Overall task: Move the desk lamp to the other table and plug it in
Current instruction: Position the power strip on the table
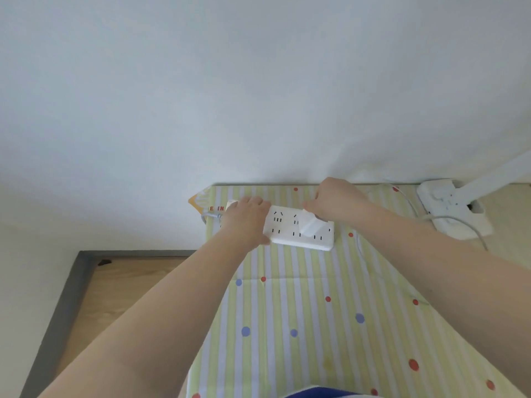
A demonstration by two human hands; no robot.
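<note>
A white power strip (290, 235) lies near the far edge of a table covered with a striped, dotted cloth (310, 311). My left hand (247, 222) presses down on the strip's left end. My right hand (336, 201) grips a white plug adapter (311, 225) that sits in a socket at the strip's right end. The adapter's white cable (459, 222) runs right to the white desk lamp base (451, 208), which stands at the table's far right with its arm (494, 176) rising out of view.
A white wall stands right behind the table. To the left, the wooden floor (115, 297) with a grey skirting board lies below the table edge. The strip's own grey cable (208, 215) leaves over the left table edge.
</note>
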